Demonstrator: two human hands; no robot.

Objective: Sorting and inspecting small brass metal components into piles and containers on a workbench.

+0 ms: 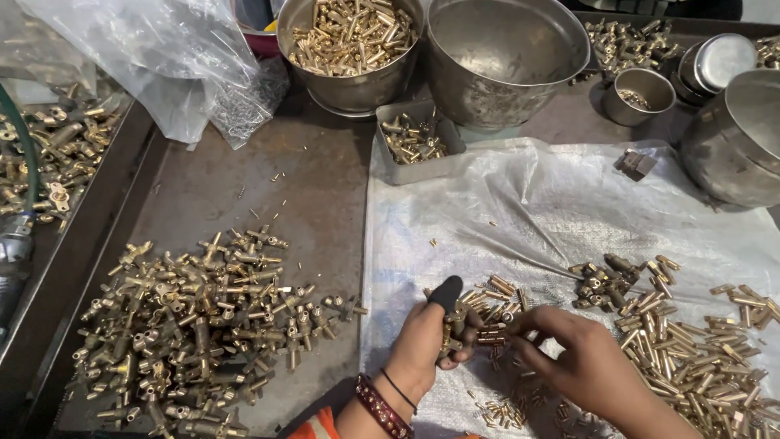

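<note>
Left hand (pixel 426 341), thumb in a black cot, clenched on a brass fitting (pixel 455 323) above the plastic sheet (pixel 520 203). Right hand (pixel 581 358) pinching a small brass pin (pixel 496 332) against it. Fittings heap (pixel 195 325) left on tabletop (pixel 317 187).

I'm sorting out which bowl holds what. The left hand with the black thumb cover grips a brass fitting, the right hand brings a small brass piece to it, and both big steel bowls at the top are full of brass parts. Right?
Not quite. In the head view only the left steel bowl is full of brass parts; the right steel bowl looks empty. The rest holds: the left hand with its black thumb cover grips a brass fitting, and the right hand brings a small brass piece to it.
</note>
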